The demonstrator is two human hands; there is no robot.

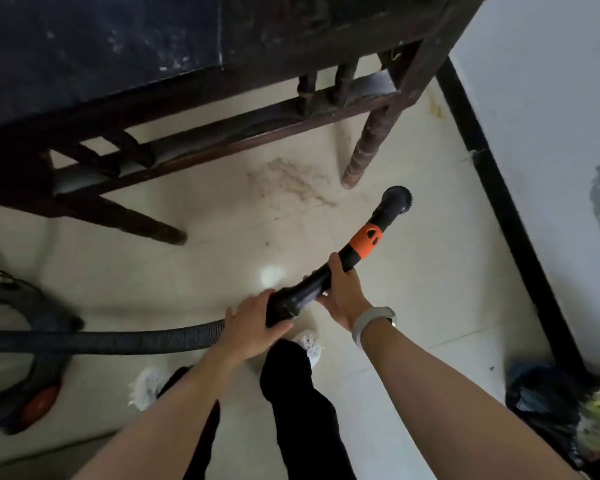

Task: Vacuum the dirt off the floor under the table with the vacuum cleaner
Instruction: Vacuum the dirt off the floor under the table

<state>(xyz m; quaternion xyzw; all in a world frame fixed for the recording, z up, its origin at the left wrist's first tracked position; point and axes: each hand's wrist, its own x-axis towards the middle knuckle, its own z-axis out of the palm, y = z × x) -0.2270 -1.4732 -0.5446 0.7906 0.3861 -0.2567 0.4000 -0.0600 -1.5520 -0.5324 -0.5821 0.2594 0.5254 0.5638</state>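
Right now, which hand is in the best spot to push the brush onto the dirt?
The right hand, probably. It grips the wand nearest the nozzle, beside the dirt. The left hand holds farther back, by the hose.

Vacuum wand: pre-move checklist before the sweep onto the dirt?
1. Left hand grips the wand's hose end: ok.
2. Right hand grips the wand: ok.
3. Nozzle on the dirt patch: not ok, it sits to the patch's right.
4. Path to the patch free of the table leg: ok.
5. Nozzle touching the floor: cannot tell.
6. Vacuum running: cannot tell.
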